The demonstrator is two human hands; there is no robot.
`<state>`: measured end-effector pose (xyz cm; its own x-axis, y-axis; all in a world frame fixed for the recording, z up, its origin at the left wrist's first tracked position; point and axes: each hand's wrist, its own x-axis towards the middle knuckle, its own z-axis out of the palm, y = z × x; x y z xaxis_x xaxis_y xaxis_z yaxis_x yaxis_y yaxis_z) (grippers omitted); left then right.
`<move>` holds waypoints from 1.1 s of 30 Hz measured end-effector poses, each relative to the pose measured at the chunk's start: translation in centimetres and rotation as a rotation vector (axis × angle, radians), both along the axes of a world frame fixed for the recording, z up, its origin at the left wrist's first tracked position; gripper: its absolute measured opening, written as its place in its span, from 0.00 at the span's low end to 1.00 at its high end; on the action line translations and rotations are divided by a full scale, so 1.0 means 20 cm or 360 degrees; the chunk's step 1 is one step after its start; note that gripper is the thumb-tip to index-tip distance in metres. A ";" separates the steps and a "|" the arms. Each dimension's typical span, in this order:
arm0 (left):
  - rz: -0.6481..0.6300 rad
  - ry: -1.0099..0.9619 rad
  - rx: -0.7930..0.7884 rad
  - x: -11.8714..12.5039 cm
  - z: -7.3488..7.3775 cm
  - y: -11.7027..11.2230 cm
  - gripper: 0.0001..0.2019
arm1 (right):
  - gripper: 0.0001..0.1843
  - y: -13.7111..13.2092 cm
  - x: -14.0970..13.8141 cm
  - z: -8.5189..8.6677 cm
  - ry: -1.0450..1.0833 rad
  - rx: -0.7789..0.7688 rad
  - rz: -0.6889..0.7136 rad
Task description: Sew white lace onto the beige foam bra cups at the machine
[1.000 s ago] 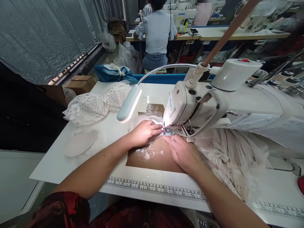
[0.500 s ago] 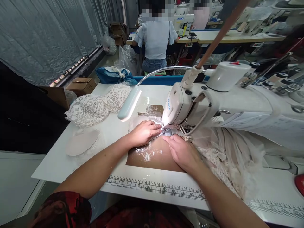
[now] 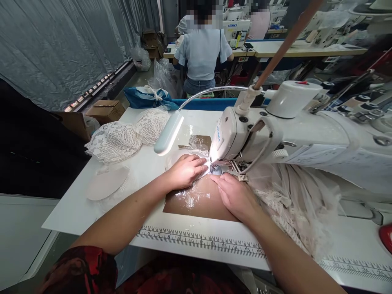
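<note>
Lace piece [image 3: 198,152]: long axis nine-to-three o'clock — toward sewing machine [image 3: 229,132]
Machine lettering [image 3: 218,134]: "JUKI"
Left hand [image 3: 186,170]: fingers close together, on lace
Right hand [image 3: 235,195]: index outstretched — pinch can't be told

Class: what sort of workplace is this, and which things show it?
Probably a garment-sewing workshop: a large white JUKI sewing machine, rounded white lace pieces, and a second white JUKI machine behind.

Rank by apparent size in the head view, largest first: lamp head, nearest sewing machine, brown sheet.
1. Nearest sewing machine
2. Brown sheet, though partly covered
3. Lamp head
</note>
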<state>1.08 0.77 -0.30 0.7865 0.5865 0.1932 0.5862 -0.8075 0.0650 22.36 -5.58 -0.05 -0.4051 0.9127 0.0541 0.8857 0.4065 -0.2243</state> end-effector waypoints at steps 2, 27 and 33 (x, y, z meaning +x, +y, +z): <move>0.0118 0.0078 -0.0002 0.00 0.04 -0.04 0.17 | 0.24 0.00 0.00 0.00 0.0017 -0.0016 -0.0022; -0.0008 0.0080 -0.0254 0.03 0.09 -0.15 0.15 | 0.21 -0.02 0.03 0.00 0.0226 0.0080 0.0096; -0.0023 0.0071 -0.0280 0.03 0.09 -0.14 0.13 | 0.20 -0.03 0.03 0.00 0.0229 0.0080 0.0084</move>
